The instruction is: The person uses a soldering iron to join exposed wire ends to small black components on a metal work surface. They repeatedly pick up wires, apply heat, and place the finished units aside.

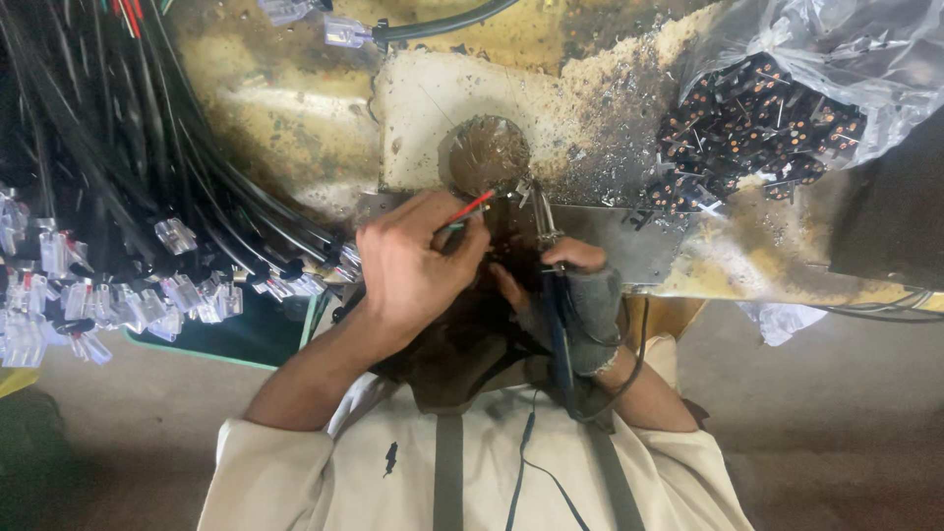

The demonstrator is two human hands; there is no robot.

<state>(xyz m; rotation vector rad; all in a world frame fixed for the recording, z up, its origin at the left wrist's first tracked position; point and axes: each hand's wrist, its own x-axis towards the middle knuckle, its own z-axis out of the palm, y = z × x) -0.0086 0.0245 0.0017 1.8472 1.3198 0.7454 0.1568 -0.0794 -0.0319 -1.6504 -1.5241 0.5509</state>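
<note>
Cream sleeves (295, 472) sit closest, leading up to two busy hands. Her or his left hand (413, 261) is curled tight, pinching a thin red wire (470, 207) that slants up to the right, its tip toward the soldering iron (544, 218). Wrapped in a grey fingerless glove, the right hand (580, 295) grips the iron, which points away up the stained, gritty worktop (442, 88). Black cables with clear plastic connectors (187, 295) hang left; a crinkled clear bag of small dark parts (757, 118) lies right.
</note>
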